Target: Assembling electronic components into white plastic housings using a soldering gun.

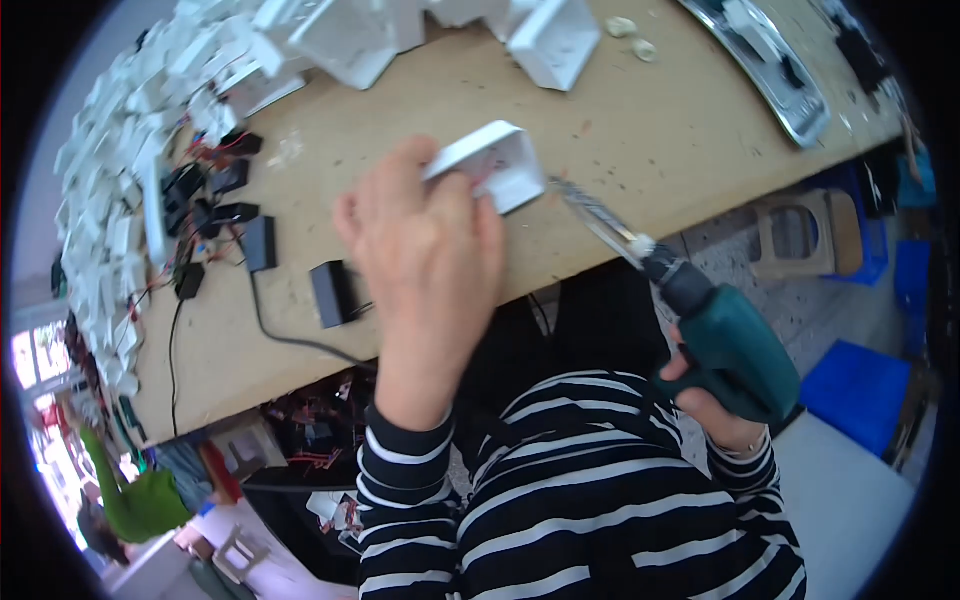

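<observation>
A: What lies at the left?
B: At nine o'clock of the view, a black block (333,294) is on the tabletop (600,130), near the left hand (425,235).

A: And this hand?
B: It grasps a white housing (518,178), lifted toward twelve o'clock. I judge it is light, stiff plastic, a little slippery; thin walls may crack. It is better to hold it by the outer walls, with fingers away from its right edge.

A: Why there?
B: The tip of the green drill (740,345) is just beside it; I cannot tell if they touch.

A: The right hand (715,412)?
B: At four o'clock, it is wrapped around the drill's handle. The drill is probably heavy and front-loaded, so the handle suits a full grip.
</observation>
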